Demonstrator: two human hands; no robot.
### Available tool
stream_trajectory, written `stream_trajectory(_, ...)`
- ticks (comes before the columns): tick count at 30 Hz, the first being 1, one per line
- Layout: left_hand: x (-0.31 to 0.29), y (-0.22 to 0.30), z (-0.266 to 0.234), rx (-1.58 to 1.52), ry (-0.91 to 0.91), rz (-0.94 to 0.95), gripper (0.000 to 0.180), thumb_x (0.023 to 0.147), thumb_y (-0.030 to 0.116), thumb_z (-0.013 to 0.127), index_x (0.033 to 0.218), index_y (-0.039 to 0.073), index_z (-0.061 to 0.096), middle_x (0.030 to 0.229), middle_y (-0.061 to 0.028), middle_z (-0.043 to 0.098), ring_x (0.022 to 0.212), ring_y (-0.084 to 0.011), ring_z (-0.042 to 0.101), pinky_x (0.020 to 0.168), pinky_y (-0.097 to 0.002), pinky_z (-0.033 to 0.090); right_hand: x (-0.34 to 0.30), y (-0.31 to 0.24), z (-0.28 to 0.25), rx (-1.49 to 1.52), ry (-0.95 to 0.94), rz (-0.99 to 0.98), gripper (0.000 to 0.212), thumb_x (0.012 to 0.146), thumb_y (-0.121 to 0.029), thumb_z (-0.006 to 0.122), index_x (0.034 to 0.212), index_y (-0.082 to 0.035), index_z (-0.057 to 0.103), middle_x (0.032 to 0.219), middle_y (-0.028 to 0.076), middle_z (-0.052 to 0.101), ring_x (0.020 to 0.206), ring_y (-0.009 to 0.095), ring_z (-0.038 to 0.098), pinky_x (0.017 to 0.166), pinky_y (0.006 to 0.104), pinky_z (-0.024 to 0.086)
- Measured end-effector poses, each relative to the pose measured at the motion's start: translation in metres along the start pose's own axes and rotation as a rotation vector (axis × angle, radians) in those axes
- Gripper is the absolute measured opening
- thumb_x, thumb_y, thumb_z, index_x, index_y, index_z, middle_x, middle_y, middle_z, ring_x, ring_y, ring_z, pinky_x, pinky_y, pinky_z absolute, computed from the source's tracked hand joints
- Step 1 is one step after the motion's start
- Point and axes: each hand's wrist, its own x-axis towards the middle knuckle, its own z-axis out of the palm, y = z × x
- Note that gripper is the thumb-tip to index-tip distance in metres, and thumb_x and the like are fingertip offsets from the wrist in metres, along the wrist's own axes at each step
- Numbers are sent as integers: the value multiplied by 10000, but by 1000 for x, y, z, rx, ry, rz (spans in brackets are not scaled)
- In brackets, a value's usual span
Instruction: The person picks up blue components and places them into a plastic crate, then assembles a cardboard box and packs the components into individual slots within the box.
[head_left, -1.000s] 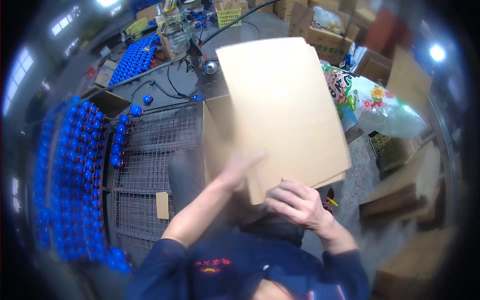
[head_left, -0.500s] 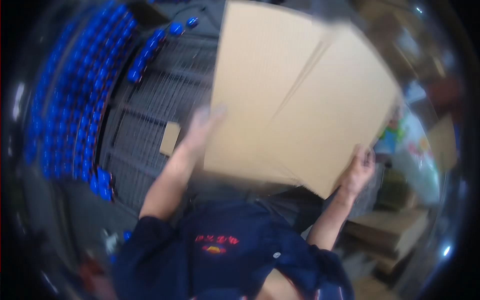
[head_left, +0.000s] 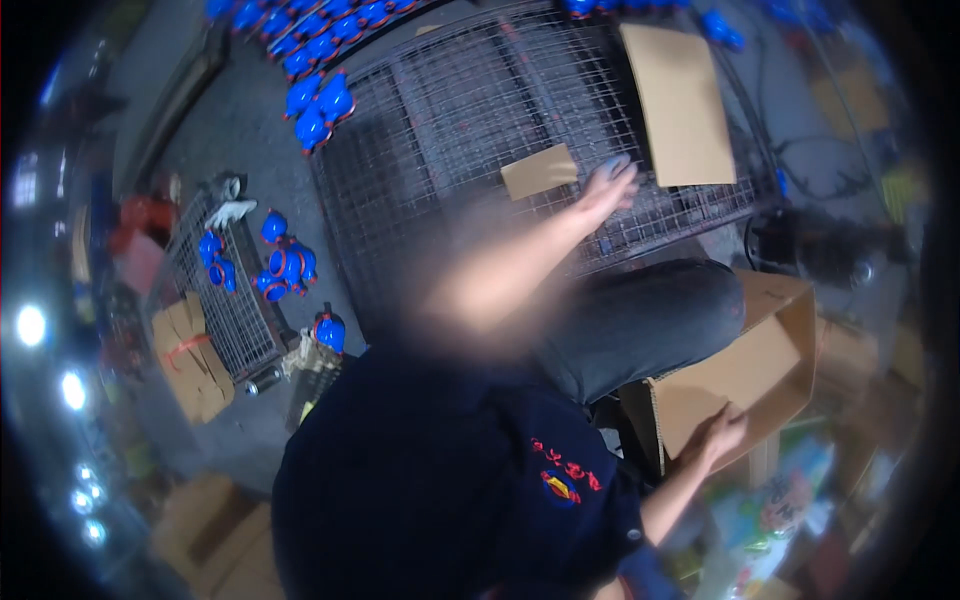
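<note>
My left hand [head_left: 612, 187] reaches over a wire-mesh rack [head_left: 480, 95], fingers apart and holding nothing. It sits between a small cardboard piece [head_left: 541, 172] and a larger flat cardboard sheet [head_left: 682, 110], both lying on the mesh. At my right side, an open cardboard box [head_left: 735, 372] stands tilted beside my leg, its inside showing. The near edge of that box is in the grip of my right hand [head_left: 722, 434], whose fingers are partly hidden against the cardboard. My left forearm is blurred.
Rows of blue round parts with red rims [head_left: 320, 45] stand beyond the rack. More blue parts [head_left: 288, 265] lie on the floor at left, near a smaller mesh rack [head_left: 235, 290] and folded cardboard [head_left: 190, 365]. A printed plastic bag [head_left: 770, 515] lies at lower right.
The cardboard box has moved from in front of me, between both hands, to my right side. My left hand has left it and reached over the rack. The view has turned.
</note>
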Motion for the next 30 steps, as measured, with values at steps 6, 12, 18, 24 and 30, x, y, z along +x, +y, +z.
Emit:
stream_trajectory(6, -162, 14, -178, 85, 235, -184, 480, 985, 352, 569, 1315, 7, 528, 1187, -144, 640, 989, -228, 674, 829, -348, 563, 60, 65, 36, -499, -127, -253, 578, 861, -270, 656, 1301, 79, 518, 1198, 259, 631, 1091, 388, 618, 955, 415, 469)
stream_trajectory(12, -282, 16, -364, -114, 981, -71, 370, 929, 247, 591, 1217, 14, 600, 1062, -113, 688, 893, -214, 703, 703, -298, 567, 30, -39, 47, -168, -441, -295, 447, 948, -390, 598, 1055, 35, 685, 706, 62, 630, 584, 107, 530, 513, 270, 413)
stream_trajectory(18, -340, -56, -406, 781, 1257, -113, 368, 889, 213, 624, 1201, 23, 578, 1141, -202, 618, 1101, -385, 576, 957, -444, 462, -16, -109, 45, -270, -565, -278, 628, 970, -558, 466, 737, 15, 580, 616, 45, 495, 607, 141, 467, 576, 338, 377)
stream_trajectory(24, -284, -49, -264, 848, 685, 244, 381, 890, 202, 634, 1228, 41, 561, 1207, -176, 572, 1134, -321, 535, 988, -406, 413, -59, -121, -1, -362, -627, -240, 636, 975, -573, 474, 874, 37, 623, 623, -10, 426, 604, 110, 377, 561, 331, 326)
stream_trajectory(30, -230, 25, -102, 812, -291, 266, 402, 1002, 345, 509, 1244, 32, 584, 1145, -185, 669, 1070, -305, 645, 924, -410, 496, -63, -23, -26, -497, -301, -751, 342, 826, -205, 730, 1079, 3, 630, 911, 232, 655, 879, 410, 612, 803, 503, 475)
